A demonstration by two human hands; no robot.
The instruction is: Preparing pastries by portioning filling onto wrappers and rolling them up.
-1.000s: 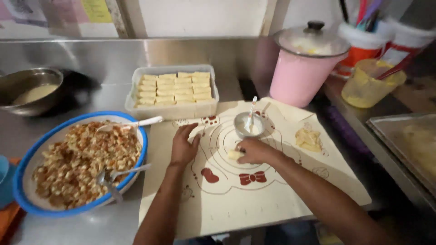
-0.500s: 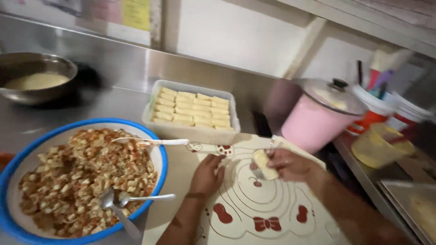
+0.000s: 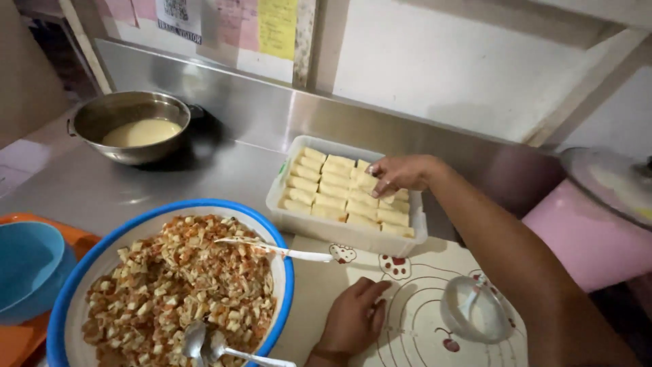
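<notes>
My right hand (image 3: pixel 397 173) reaches over the clear plastic container (image 3: pixel 339 234) and rests on the rows of pale rolled pastries (image 3: pixel 326 190) inside it, fingers curled on one roll at the far right. My left hand (image 3: pixel 353 319) lies flat on the beige baking mat (image 3: pixel 414 333), fingers spread, holding nothing. A big blue-rimmed bowl (image 3: pixel 282 272) of chopped filling (image 3: pixel 176 285) sits to the left of that hand, with a white spoon (image 3: pixel 272 250) across its rim and two metal spoons (image 3: pixel 210 346) in it.
A small glass bowl (image 3: pixel 475 309) with a spoon stands on the mat at right. A metal pot of pale batter (image 3: pixel 132 129) sits at back left. A blue bowl (image 3: pixel 27 268) on an orange tray is at far left, a pink lidded pot (image 3: pixel 598 217) at right.
My right hand lifted a rolled pastry off the mat and carried it away to the container, where it now rests among the rolls. The view has moved closer and leftward.
</notes>
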